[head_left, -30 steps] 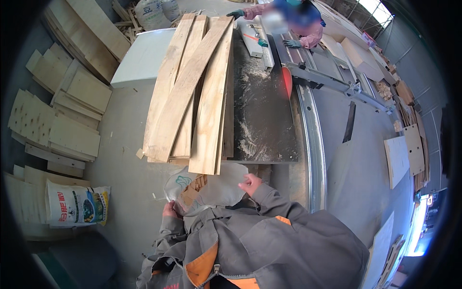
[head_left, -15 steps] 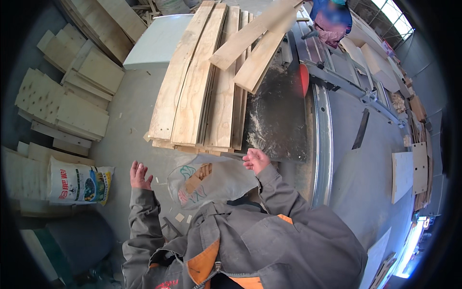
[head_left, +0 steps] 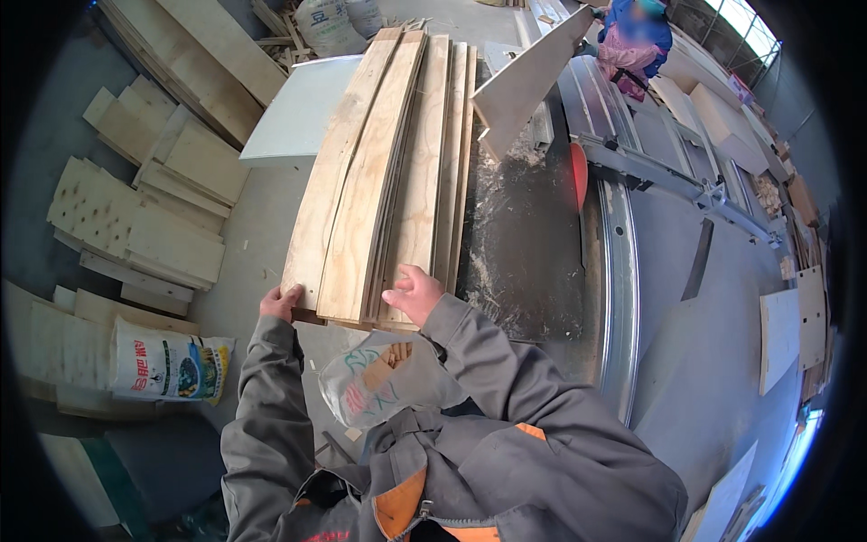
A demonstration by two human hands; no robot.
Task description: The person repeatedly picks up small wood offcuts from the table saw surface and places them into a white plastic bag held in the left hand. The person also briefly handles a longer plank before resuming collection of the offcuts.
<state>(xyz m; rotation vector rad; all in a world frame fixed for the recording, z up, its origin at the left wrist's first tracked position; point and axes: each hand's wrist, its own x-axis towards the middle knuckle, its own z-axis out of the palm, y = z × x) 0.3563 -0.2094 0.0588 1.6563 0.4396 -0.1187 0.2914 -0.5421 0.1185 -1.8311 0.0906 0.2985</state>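
Note:
Long pale wooden planks (head_left: 357, 194) lie stacked side by side in front of me, their near ends toward my body. My left hand (head_left: 282, 303) grips the near left corner of the leftmost plank, thumb on top and the other fingers partly hidden. Over the near end of the right-hand planks is my right hand (head_left: 415, 294), fingers curled and nothing visible in them. Whether it touches the wood I cannot tell. Below the plank ends sits a whitish translucent sack (head_left: 388, 384) with wood pieces inside.
A dark saw table (head_left: 524, 244) dusted with sawdust adjoins the stack, with a red round guard (head_left: 579, 176) and metal rail (head_left: 620, 298) to its right. Beyond it, a co-worker (head_left: 632, 45) holds a tilted board (head_left: 533, 77). More boards (head_left: 135, 221) and a printed sack (head_left: 167, 361) are left.
Both my hands have moved forward to the near end of the stack, and the left has taken hold of a plank. The co-worker's boards have lifted and shifted away, off the stack.

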